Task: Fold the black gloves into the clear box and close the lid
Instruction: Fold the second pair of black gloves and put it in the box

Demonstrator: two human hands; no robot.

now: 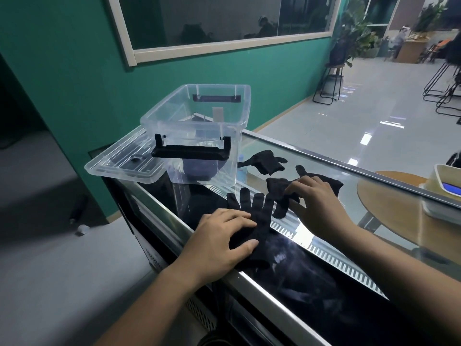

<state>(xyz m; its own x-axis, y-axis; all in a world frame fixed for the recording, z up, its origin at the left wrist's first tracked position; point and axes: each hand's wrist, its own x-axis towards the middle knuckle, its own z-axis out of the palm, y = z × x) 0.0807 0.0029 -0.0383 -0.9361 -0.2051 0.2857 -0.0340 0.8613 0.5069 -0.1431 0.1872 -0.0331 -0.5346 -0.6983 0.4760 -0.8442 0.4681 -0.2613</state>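
A black glove (258,211) lies flat on the glass counter (374,196), fingers spread and pointing away from me. My left hand (219,240) rests on its cuff end, thumb and fingers pinching the fabric. A second black glove (279,188) lies crumpled to the right under my right hand (314,201), whose fingers grip it. A third black glove (265,162) lies loose farther back, beside the box. The clear box (199,136) stands open at the counter's far left end with black handles. Its clear lid (124,161) lies next to it on the left.
The counter drops off to the floor on the left. A round wooden table (389,203) with a white and yellow container (446,186) shows at the right behind the glass. The green wall stands behind the box.
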